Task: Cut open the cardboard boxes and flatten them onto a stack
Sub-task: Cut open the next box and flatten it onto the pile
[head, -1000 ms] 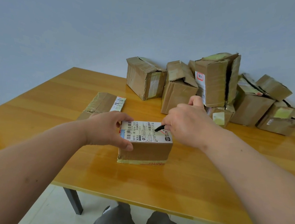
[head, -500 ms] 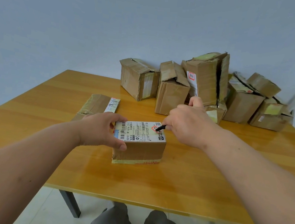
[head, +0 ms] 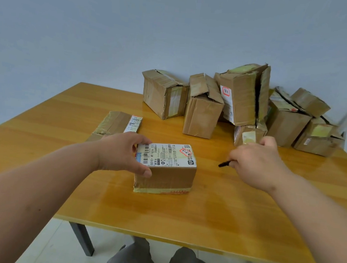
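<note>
Flattened box [head: 114, 123] lies far left on the counter [head: 224, 215], label strip on its right edge; that's our stack so far, just behind the left wrist. Left hand [head: 122, 153] is the bracing grip: thumb wrapped onto the near face, fingers over the left end of the small labelled box [head: 166, 168], which sits upright on the counter near centre, shipping label on top, yellow tape band along the bottom edge. From this angle we can't tell whether the top seam is cut through. Right hand [head: 256, 162] is clear of the box, off to its right, grip clenched round a thin dark cutter [head: 224, 163] with the tip pointing back toward the box. The uncut boxes [head: 239, 107] are piled at the far right of the counter, well apart from the work. Our read: we're mid-slit on this one. To do it well, we keep the left grip low and off the cut line, run the tip shallow along the tape seam rather than through the label, and stroke away from the bracing thumb. Box is light, so it'll skate on the glossy counter unless we press down as well as in. Then we flip it for the bottom tape band, collapse, and lay it on the flat piece at left.
</note>
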